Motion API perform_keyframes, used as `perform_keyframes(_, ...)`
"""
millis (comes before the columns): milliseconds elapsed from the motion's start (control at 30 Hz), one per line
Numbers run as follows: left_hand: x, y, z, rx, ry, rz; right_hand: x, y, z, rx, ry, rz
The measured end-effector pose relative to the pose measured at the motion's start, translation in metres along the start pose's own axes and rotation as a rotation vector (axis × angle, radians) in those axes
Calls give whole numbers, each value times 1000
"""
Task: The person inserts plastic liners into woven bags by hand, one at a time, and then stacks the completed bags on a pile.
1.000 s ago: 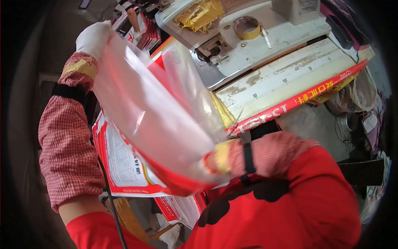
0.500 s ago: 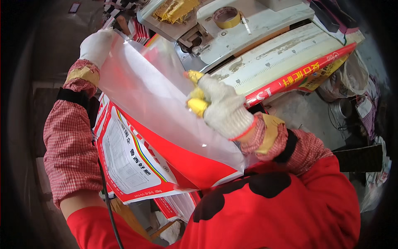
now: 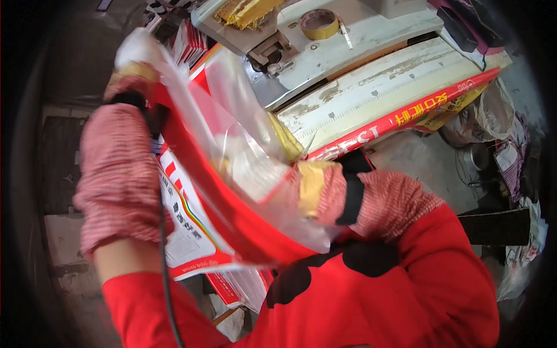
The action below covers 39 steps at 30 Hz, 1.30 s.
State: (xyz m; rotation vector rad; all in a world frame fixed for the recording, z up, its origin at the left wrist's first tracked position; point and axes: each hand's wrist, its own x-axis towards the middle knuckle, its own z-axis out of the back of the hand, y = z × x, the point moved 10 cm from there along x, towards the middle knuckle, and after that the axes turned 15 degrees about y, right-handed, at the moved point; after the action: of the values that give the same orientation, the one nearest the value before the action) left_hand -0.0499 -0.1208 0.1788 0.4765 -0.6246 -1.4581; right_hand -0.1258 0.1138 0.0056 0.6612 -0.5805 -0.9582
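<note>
Worker: A person in a red top [image 3: 348, 301] with black patches bent over the work, forearms wrapped in red-and-white checked sleeves banded in black at the wrists.
Counter: A pale counter [image 3: 377, 81], worn brown in patches and marked with a printed scale, slanted across the upper right, its front edge wrapped in printed red and yellow plastic.
Machine: A light grey machine [image 3: 389, 29] with exposed metal parts stood along the counter's far side.
Bag: A red bag [image 3: 232, 214] with a translucent film liner [image 3: 203, 110] was stretched between both arms, left of the counter and in front of the worker. Its long visible edge ran from upper left down to lower right, ending close to the worker's midriff; the film side faced up and right, toward the counter.
Printed panel: A white panel [image 3: 188, 232] with a rainbow stripe faced upward below the bag's red edge; whether it belonged to the same bag could not be told.
Left hand: The white-gloved left hand [image 3: 139, 49], blurred, clutched the bag's upper-left end.
Right hand: The gloved right hand [image 3: 249, 171] reached in behind the film; its grasp could not be told.
Cloth: A frayed yellow cloth [image 3: 246, 13] lay on the machine.
Tape: A yellowish roll [image 3: 322, 33] rested beside a slim white stick [image 3: 346, 36].
</note>
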Motion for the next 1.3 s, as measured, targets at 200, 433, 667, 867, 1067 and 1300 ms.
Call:
perform_keyframes(200,-60,-100,-121,-4,-154,-334,-94,-49,35,781,471,-176)
perform_keyframes(433,-59,-120,-109,-395,-466,-685,-117,-114,29,769,176,-314)
perform_keyframes(667,-47,-116,-120,-716,-185,-795,-126,-122,12,973,-18,-369)
perform_keyframes(867,-71,-117,-166,-1038,489,-641,-127,-95,31,-76,585,-443)
perform_keyframes(1067,9,-113,-155,-387,-7,-664,-74,-61,38,-196,91,50)
perform_keyframes(1300,100,40,-87,-237,-194,-440,58,-60,37,-595,-79,-145)
